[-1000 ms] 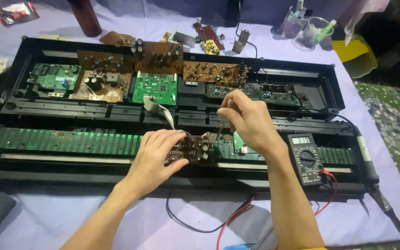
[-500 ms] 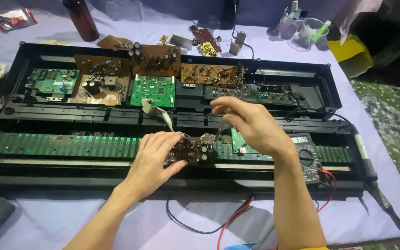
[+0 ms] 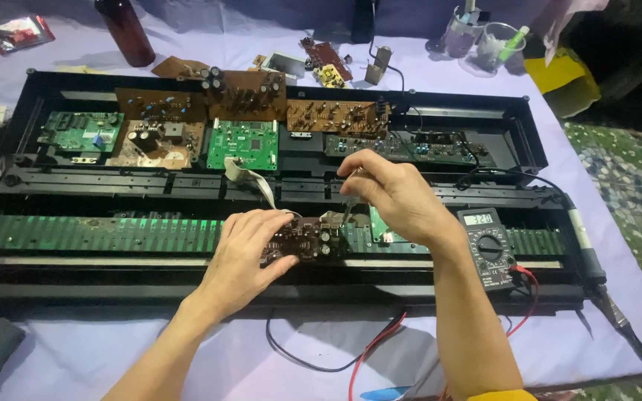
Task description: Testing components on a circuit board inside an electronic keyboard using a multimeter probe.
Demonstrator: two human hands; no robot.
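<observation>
My left hand (image 3: 245, 249) grips a small brown circuit board (image 3: 307, 240) with dark capacitors, holding it over the front of an opened black keyboard chassis (image 3: 46, 289). My right hand (image 3: 395, 194) hovers just right of the board, its fingers pinched on a thin metal probe (image 3: 348, 210) whose tip points down at the board's upper right edge. A grey ribbon cable (image 3: 250, 180) runs from the chassis toward the held board.
Green and brown circuit boards (image 3: 243, 142) fill the chassis back. A multimeter (image 3: 488, 247) with red and black leads (image 3: 365, 353) lies right of my wrist. A soldering iron (image 3: 596, 275) rests at the right edge. A dark bottle (image 3: 125, 31) and cups (image 3: 484, 37) stand behind.
My right hand has shifted slightly left and lower toward the held board. The left hand has kept its grip and place.
</observation>
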